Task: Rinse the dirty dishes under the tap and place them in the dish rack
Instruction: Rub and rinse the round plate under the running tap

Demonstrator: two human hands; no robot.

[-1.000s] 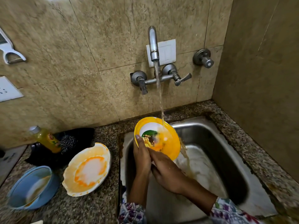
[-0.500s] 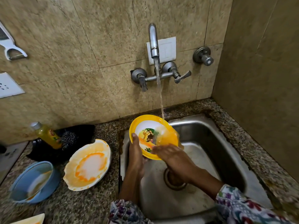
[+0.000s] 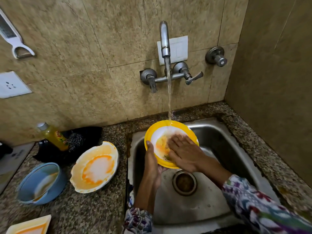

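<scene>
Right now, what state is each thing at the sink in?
tap: running onto the plate
yellow plate: tilted over the sink, still smeared
left hand: grips the plate's edge
right hand: flat, rubbing the plate
white bowl: on the counter, orange-stained
blue bowl: on the counter, dirty
sink: drain uncovered
soap bottle: capped, leaning
</scene>
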